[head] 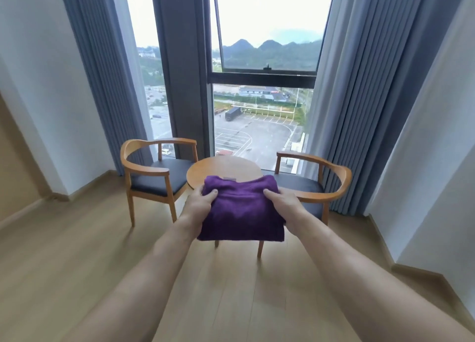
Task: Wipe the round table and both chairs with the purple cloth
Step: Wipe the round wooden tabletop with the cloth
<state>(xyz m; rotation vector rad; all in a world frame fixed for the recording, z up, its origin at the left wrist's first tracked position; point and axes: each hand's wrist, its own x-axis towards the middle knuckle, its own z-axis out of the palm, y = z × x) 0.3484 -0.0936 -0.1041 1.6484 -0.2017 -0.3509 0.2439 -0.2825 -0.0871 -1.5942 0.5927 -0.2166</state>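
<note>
Single head-worn wide view, facing forward and down, hands (241, 205) near, window (264, 59) beyond

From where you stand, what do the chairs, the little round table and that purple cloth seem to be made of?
Chairs: light wood frames with a smooth satin sheen; dark seat pads, likely leather or vinyl, faintly glossy. Round table: matching warm wood or veneer, grain hard to tell. Purple cloth: soft, fuzzy, matte, probably microfibre or terry.

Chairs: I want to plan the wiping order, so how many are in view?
2. One chair stands left of the round table, the other chair right of it, partly hidden behind the purple cloth. None other shows.
</note>
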